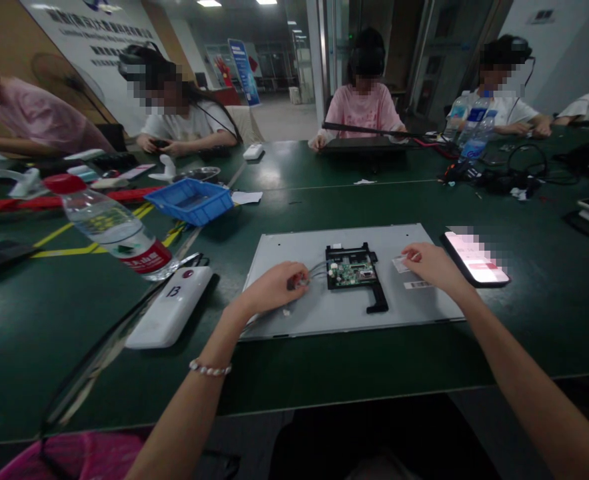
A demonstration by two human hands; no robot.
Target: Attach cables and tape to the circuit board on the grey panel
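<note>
A flat grey panel [319, 317] lies in front of me, with a black bracket [377, 297] and a green circuit board [353, 272] near its middle. My left hand [277, 288] is over the panel's left part, its fingers curled round a small, dark reddish thing that is too blurred to name. Thin grey cables [317, 269] run from beside those fingertips to the board. At the panel's right part, my right hand [432, 265] has thumb and fingers pinched together at the edge of a pale label [400, 264]. A second label [417, 285] with a barcode lies just below it.
Left of the panel are a white power bank [174, 307], a tilted water bottle [119, 230] and a blue tray [192, 201]. A lit phone [476, 257] lies on the right. Other people sit around the green table [314, 207], with bottles and cables at the far right.
</note>
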